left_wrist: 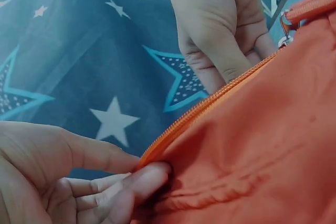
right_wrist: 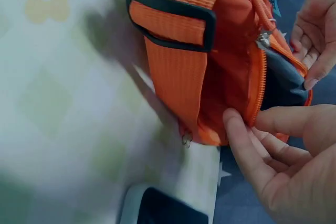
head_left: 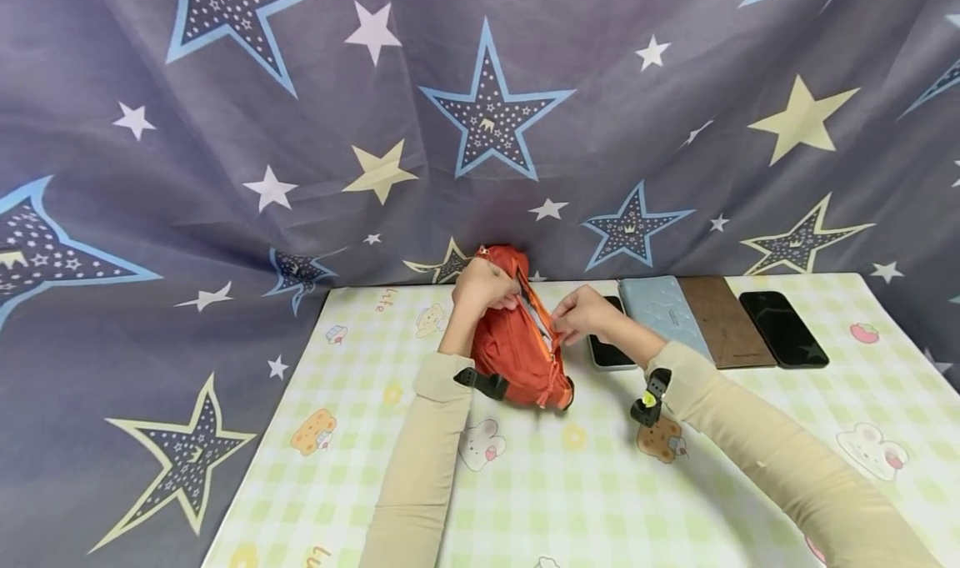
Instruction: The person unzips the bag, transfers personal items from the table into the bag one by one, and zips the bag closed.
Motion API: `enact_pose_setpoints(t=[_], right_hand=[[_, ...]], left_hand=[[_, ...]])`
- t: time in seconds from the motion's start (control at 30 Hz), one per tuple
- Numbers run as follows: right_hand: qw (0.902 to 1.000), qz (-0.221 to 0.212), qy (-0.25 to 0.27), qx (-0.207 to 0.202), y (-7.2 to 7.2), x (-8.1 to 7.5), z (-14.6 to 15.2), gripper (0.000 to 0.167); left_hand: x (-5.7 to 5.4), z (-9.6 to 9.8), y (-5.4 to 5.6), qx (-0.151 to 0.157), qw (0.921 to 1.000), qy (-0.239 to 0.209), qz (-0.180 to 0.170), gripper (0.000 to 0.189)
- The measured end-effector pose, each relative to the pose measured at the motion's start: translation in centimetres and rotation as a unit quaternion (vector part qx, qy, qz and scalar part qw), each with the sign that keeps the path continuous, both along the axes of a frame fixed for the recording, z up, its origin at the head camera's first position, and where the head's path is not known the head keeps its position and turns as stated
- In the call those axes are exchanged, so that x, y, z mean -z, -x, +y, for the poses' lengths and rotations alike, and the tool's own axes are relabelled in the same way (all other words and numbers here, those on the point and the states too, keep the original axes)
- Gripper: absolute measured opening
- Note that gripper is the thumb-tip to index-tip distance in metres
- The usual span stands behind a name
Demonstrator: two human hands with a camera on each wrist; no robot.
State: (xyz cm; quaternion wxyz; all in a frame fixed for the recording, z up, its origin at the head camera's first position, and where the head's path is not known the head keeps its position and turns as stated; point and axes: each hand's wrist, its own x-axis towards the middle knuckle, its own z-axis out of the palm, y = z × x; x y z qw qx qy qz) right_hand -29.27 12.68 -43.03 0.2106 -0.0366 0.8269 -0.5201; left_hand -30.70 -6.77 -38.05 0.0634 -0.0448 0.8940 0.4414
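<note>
An orange-red zip bag [head_left: 510, 347] with an orange webbing strap [right_wrist: 176, 72] lies at the back of the table, its zip undone and the grey lining [right_wrist: 283, 77] showing. My left hand [head_left: 486, 286] pinches one edge of the opening; in the left wrist view, thumb and fingers hold the fabric beside the orange zipper teeth [left_wrist: 210, 100]. With thumb and forefinger my right hand [head_left: 587, 314] pinches the opposite zip edge. The opening gapes between the two hands. A metal zip slider [right_wrist: 263, 39] sits at one end of the gap. What lies deep inside the bag is hidden.
To the right of the bag lie a phone [head_left: 609, 351], partly under my right forearm, a light blue quilted notebook [head_left: 663, 309], a brown notebook [head_left: 727, 322] and a black phone [head_left: 783, 329]. A star-patterned curtain [head_left: 637, 134] hangs behind the checked tablecloth [head_left: 540, 501].
</note>
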Motion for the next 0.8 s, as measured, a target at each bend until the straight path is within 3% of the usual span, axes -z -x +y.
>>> enact_pose_setpoints(t=[0.07, 0.13, 0.4, 0.6, 0.8], right_hand=[[0.9999, 0.007, -0.005, 0.007, 0.0, 0.1, 0.2, 0.020], [0.9996, 0.018, -0.015, 0.013, 0.0, 0.1, 0.3, 0.021], [0.9938, 0.086, -0.063, 0.033, 0.7, 0.7, 0.2, 0.012], [0.9954, 0.053, -0.050, 0.063, 0.9, 1.5, 1.0, 0.009], [0.9954, 0.043, -0.040, 0.076, 0.9, 2.5, 1.1, 0.008]], left_hand=[[0.8, 0.2, 0.1, -0.001, 0.9972, -0.073, -0.012, 0.007], [1.6, 0.5, 0.0, -0.001, 0.9935, -0.113, -0.014, 0.008], [3.2, 0.7, -0.8, -0.004, 0.9917, -0.127, -0.017, 0.007], [3.0, -0.6, -0.8, -0.001, 0.9893, -0.145, -0.017, 0.010], [2.6, -1.9, -0.4, 0.019, 0.9812, -0.186, -0.047, 0.015]])
